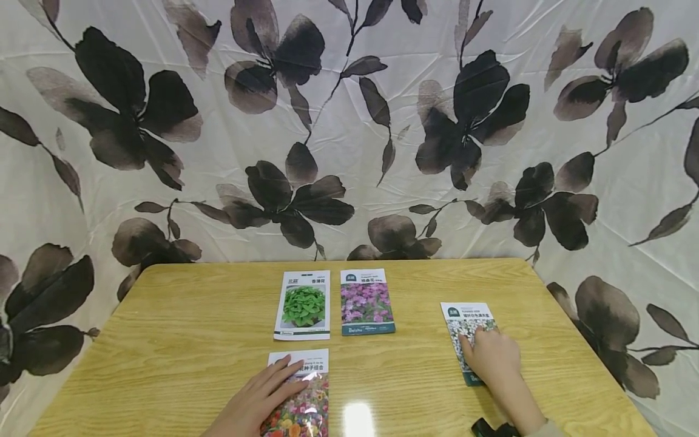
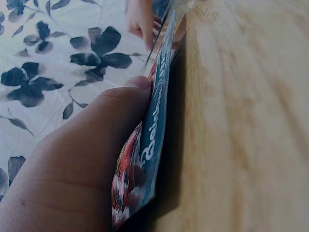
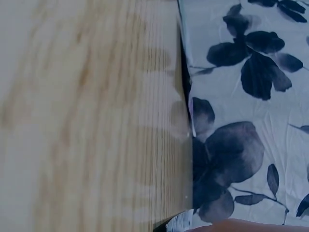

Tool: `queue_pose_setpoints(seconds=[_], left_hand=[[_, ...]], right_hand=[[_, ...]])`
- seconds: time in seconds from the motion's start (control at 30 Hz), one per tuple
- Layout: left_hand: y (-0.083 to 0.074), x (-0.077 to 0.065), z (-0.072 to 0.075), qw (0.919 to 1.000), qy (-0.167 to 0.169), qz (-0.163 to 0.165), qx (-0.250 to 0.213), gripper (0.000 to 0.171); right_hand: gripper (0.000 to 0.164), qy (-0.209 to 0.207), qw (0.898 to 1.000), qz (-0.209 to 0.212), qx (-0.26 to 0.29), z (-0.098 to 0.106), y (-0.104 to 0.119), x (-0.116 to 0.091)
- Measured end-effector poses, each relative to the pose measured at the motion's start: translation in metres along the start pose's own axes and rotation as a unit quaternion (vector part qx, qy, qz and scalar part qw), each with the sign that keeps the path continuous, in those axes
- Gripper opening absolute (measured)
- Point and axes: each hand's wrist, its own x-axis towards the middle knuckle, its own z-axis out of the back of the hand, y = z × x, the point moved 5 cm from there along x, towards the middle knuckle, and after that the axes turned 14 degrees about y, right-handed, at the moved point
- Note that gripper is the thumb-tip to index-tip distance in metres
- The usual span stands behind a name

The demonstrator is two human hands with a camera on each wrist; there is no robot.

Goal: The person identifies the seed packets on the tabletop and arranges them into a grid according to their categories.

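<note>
My left hand lies with outstretched fingers on a seed packet with mixed colourful flowers at the table's front. In the left wrist view the thumb rests along this packet's printed face, and the packet's near edge stands a little off the wood. On the right, my right hand touches a seed packet with white flowers with its fingertips, covering part of the picture. The right wrist view catches only a sliver of that hand and a packet corner.
Behind lie a green-leaf seed packet and a pink-flower seed packet, side by side on the wooden table. A floral cloth hangs beyond the table's back edge. A black strap is by the right wrist.
</note>
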Motion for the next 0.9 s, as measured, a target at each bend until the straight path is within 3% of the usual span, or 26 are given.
queue_pose_setpoints(seconds=[0.63,0.9], left_hand=[[0.0,-0.001,-0.002,1.0,-0.002,-0.001,0.002,0.086],[0.002,0.0,-0.003,0.9998,0.007,0.014,-0.01,0.086]], right_hand=[[0.049,0.006,1.0,0.022,0.018,-0.003,0.027,-0.01],[0.05,0.001,0.999,0.044,0.021,-0.001,0.04,-0.016]])
